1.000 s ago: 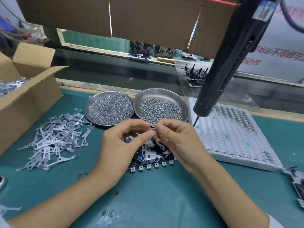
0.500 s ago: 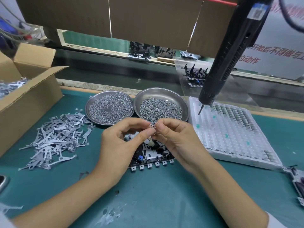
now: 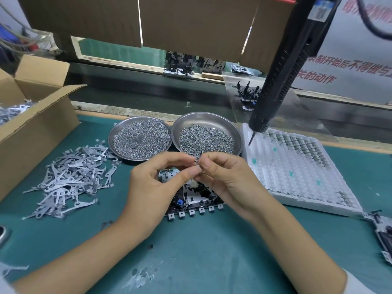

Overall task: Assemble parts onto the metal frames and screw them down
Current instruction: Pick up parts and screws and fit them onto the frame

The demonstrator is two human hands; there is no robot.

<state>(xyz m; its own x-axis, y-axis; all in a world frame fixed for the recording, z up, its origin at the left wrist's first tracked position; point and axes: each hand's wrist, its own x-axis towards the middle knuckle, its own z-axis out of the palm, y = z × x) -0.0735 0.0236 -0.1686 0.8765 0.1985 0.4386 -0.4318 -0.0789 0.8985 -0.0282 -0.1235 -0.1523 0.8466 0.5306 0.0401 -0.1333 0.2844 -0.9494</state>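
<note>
A metal frame (image 3: 192,205) with black parts and a blue piece lies on the green mat, mostly hidden under my hands. My left hand (image 3: 157,185) and my right hand (image 3: 224,179) meet fingertip to fingertip just above it, pinching a tiny metal part (image 3: 198,165) between them. Two round steel dishes of small screws, the left dish (image 3: 118,132) and the right dish (image 3: 233,128), stand just behind my hands. A pile of flat grey metal levers (image 3: 70,179) lies to the left. The black electric screwdriver (image 3: 282,66) hangs at the right, tip over the white tray.
A white blister tray (image 3: 301,177) with small parts sits at right. An open cardboard box (image 3: 31,124) of metal pieces stands at left. Another frame (image 3: 381,232) pokes in at the right edge. Finished assemblies (image 3: 246,92) rest on the belt behind.
The hanging screwdriver has swung up and to the right, away from my hands. My hands stay together over the frame, fingers working the small part.
</note>
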